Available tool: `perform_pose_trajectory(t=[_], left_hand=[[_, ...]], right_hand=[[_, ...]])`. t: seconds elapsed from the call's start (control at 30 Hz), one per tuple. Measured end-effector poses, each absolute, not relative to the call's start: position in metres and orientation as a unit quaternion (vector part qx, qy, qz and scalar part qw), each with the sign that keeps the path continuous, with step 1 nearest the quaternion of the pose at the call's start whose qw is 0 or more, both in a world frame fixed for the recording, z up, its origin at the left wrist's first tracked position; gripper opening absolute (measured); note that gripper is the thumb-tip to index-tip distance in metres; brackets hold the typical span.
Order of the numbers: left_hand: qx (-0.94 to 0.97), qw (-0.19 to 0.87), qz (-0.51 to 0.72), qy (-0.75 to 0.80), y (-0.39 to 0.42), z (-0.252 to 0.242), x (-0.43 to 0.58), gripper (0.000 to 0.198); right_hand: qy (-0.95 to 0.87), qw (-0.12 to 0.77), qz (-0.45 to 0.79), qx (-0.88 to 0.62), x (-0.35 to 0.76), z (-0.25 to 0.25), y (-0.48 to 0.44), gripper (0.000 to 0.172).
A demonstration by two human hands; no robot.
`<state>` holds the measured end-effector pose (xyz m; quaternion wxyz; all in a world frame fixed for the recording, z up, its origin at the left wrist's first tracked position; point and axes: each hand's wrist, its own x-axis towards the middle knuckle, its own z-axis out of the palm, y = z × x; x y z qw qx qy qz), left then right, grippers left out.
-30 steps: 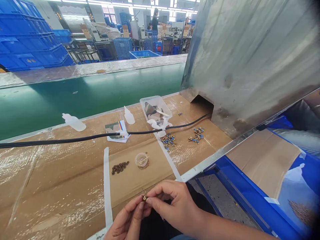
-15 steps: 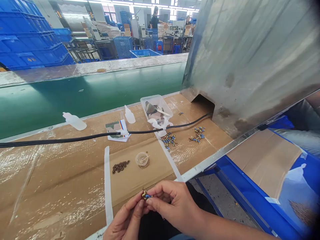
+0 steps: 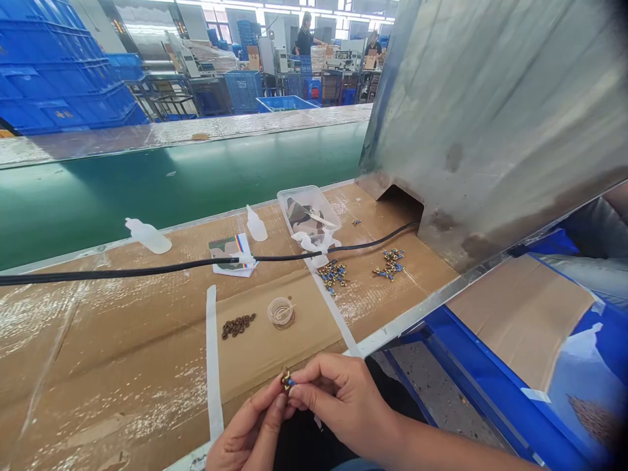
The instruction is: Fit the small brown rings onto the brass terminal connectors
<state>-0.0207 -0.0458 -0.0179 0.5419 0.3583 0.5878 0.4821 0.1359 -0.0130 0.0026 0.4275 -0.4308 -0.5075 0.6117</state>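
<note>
At the table's front edge, my left hand [image 3: 258, 425] and my right hand [image 3: 338, 399] meet, both pinching one small blue and yellow piece [image 3: 288, 381] between thumbs and index fingers. Beyond them on brown paper lie a pile of small dark rings [image 3: 238, 326] and a round clear cup [image 3: 280, 311] with a thin pale stick in it. Two heaps of similar blue and yellow pieces [image 3: 334, 276] [image 3: 390, 265] rest farther right.
A black cable [image 3: 161, 267] crosses the table. Behind it are two white bottles [image 3: 150, 237] [image 3: 256, 226], a camouflage-patterned card [image 3: 226, 252] and a clear tray [image 3: 307, 212]. A metal housing [image 3: 481, 131] rises at right. People stand far back.
The small piece has turned slightly between my fingertips, showing less blue. The whole view has shifted very slightly; the table items keep their places.
</note>
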Motion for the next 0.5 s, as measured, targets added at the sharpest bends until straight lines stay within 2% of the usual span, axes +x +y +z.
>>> perform_pose_trajectory(t=[0.3, 0.5], left_hand=[[0.378, 0.52, 0.488, 0.59, -0.045, -0.014, -0.018, 0.024], [0.309, 0.556, 0.491, 0.595, -0.043, -0.006, -0.014, 0.025]], right_hand=[[-0.563, 0.414, 0.573, -0.429, 0.14, 0.004, -0.012, 0.013], [-0.541, 0.413, 0.587, -0.438, 0.14, 0.006, -0.011, 0.013]])
